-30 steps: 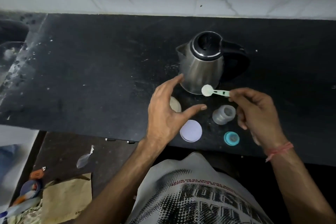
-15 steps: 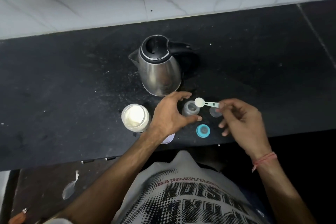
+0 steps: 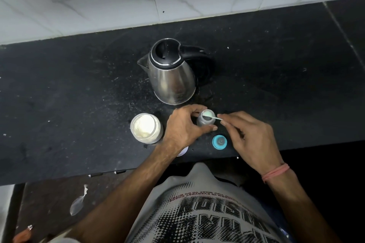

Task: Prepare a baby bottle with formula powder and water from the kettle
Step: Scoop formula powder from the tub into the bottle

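Two bare hands met over the small clear baby bottle (image 3: 205, 122), which stood upright on the black stone counter (image 3: 79, 89) just in front of the steel kettle (image 3: 170, 77). The left hand (image 3: 183, 126) was wrapped around the bottle; the right hand (image 3: 248, 136) pinched a pale green plastic scoop (image 3: 210, 115), turned over the bottle's mouth. An open jar of white formula powder (image 3: 146, 128) sat left of the bottle, a blue teat ring (image 3: 219, 141) near its right.

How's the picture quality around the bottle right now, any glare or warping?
Head view: sharp at the centre; the powder jar is blown out white, hiding its surface; glare streaks the kettle; wide-angle bending curves the counter edge; the scoop over the bottle stays readable.
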`<state>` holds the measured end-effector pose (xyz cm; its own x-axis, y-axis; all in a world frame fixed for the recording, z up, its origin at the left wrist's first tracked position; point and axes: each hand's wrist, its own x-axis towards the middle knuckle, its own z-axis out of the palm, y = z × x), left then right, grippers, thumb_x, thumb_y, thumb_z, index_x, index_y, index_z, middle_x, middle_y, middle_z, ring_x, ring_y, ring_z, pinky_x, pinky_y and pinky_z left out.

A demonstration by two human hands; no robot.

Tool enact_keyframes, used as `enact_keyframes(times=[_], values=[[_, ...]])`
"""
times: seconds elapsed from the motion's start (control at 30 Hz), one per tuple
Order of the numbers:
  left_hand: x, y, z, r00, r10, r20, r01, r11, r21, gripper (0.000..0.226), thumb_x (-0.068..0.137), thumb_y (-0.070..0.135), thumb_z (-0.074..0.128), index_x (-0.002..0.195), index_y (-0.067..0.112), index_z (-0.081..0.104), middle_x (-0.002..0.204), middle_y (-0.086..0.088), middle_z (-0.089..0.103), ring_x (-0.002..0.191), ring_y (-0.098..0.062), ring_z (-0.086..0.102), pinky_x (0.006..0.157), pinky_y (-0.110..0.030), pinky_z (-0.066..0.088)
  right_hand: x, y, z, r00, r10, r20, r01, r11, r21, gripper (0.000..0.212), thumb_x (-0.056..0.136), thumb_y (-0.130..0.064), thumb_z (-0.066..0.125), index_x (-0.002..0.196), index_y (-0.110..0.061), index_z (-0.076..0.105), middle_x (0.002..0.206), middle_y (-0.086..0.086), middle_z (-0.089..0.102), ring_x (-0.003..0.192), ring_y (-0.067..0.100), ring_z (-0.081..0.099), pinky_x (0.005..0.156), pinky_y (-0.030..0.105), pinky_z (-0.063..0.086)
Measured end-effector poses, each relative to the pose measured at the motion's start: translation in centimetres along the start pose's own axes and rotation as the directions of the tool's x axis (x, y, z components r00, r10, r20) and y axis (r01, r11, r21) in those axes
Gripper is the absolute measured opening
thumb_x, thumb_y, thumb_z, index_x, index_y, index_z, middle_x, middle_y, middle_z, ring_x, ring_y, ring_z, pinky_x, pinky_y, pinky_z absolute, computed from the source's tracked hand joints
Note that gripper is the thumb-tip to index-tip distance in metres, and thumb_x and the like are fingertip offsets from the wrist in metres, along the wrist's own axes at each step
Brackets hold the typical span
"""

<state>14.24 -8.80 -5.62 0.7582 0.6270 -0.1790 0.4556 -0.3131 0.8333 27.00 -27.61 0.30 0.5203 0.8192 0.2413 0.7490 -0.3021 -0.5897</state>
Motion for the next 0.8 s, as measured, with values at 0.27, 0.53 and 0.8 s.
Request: enact_keyframes(times=[0.27, 0.53, 0.8], values=[[0.1, -0.2, 0.1, 1.0, -0.002, 0.005, 0.002, 1.0, 0.031, 0.06, 0.065, 0.06, 0.105, 0.118, 0.041, 0.083, 0.107, 0.028, 0.082, 0.104, 0.009, 0.077, 0.099, -0.037, 0.065, -1.2, 0.5, 0.8, 0.995, -0.069, -0.075, 0.064, 0.995, -0.074, 0.031, 0.101, -0.005, 0.077, 0.13, -0.013, 0.082, 0.121, 0.001, 0.078, 0.102, 0.019, 0.078, 0.084, 0.038, 0.066], [0.2, -0.3, 0.1, 1.0, 0.0, 0.013, -0.001, 0.999, 0.045, 0.058, 0.067, 0.058, 0.105, 0.118, 0.041, 0.083, 0.107, 0.028, 0.082, 0.104, 0.009, 0.077, 0.099, -0.035, 0.065, -1.3, 0.1, 1.5, 0.995, -0.054, -0.089, 0.048, 0.997, -0.067, 0.027, 0.104, -0.011, 0.074, 0.13, -0.013, 0.082, 0.119, 0.001, 0.075, 0.096, 0.018, 0.076, 0.074, 0.039, 0.065], [0.2, -0.4, 0.1, 1.0, 0.011, 0.011, -0.012, 0.998, 0.068, 0.06, 0.068, 0.059, 0.105, 0.121, 0.04, 0.082, 0.11, 0.026, 0.082, 0.105, 0.007, 0.077, 0.098, -0.035, 0.065, -1.2, -0.6, 1.7, 0.995, -0.004, -0.102, -0.001, 0.999, -0.052, 0.022, 0.106, -0.016, 0.073, 0.126, -0.012, 0.082, 0.116, 0.0, 0.072, 0.085, 0.013, 0.071, 0.069, 0.036, 0.063]])
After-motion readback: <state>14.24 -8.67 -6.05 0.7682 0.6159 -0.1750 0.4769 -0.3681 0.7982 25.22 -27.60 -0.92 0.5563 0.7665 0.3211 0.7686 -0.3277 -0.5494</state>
